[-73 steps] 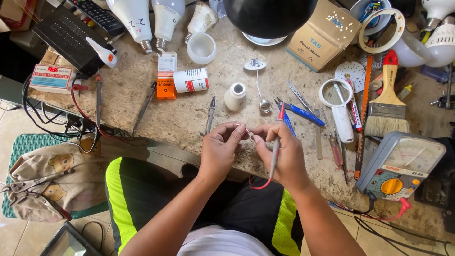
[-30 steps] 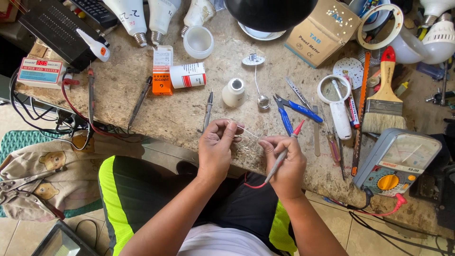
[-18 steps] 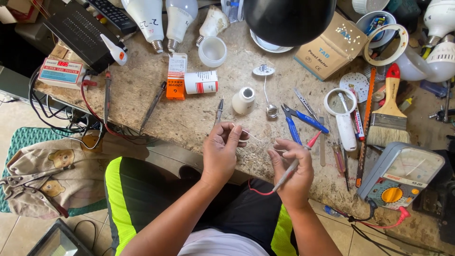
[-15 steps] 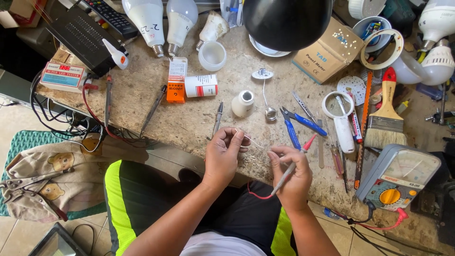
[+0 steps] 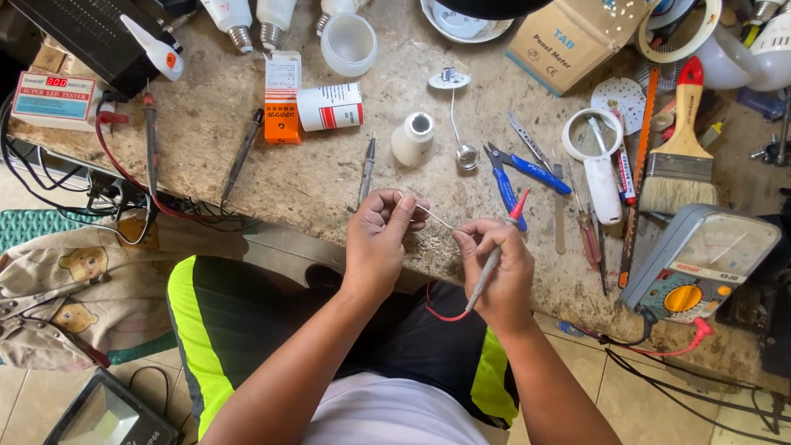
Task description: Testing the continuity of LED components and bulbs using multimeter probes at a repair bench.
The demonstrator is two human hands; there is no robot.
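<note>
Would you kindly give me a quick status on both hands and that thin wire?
Left hand pinching one end of thin wire. Right hand on the other end, also gripping red-tipped probe. Wire held over workbench edge, blue pliers just beyond; nothing between hands.

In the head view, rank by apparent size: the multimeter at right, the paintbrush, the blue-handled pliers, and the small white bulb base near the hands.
1. Multimeter
2. Paintbrush
3. Blue-handled pliers
4. White bulb base

The multimeter sits nearer the camera, but its lead looks clear.

Seated person with bare forearms, wearing a white shirt (image 5: 395,412) and black shorts (image 5: 272,321) with neon-yellow side panels.
</note>
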